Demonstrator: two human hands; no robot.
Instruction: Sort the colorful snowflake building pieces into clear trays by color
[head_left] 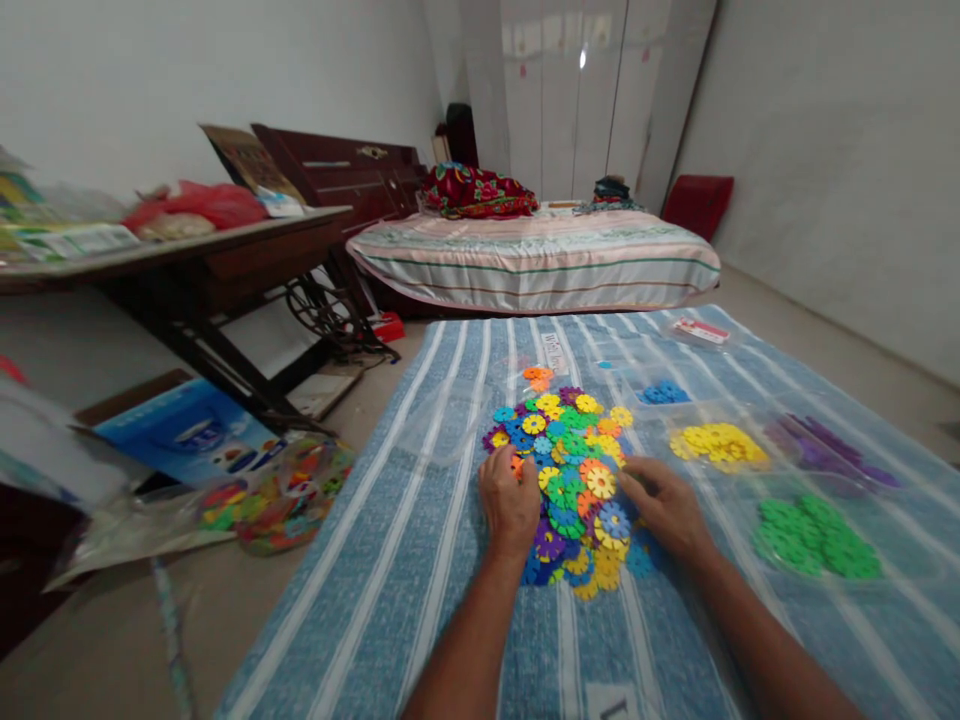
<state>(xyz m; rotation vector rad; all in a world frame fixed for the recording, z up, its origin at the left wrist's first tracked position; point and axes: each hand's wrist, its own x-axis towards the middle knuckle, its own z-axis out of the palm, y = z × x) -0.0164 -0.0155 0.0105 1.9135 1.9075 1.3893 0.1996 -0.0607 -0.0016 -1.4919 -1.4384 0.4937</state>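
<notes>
A heap of snowflake discs [568, 470] in mixed colours, flat plastic with notched edges, lies on the striped cloth. My left hand [510, 500] is at the heap's left side, its fingers curled around an orange snowflake disc [517, 466]. At the right edge of the heap is my right hand [667, 507], thumb and fingertips drawn together; whatever is between them is too small to tell. Sorted discs lie in clear trays to the right: blue discs [664, 392], yellow discs [720, 445], purple discs [832, 450] and green discs [816, 537].
A few orange discs [538, 378] lie beyond the heap. A clear lid [442, 425] rests left of it, and a small clear box [701, 331] is at the far right. On the floor at left, a bag of coloured pieces [296, 495] stands near a sewing-machine table [247, 255].
</notes>
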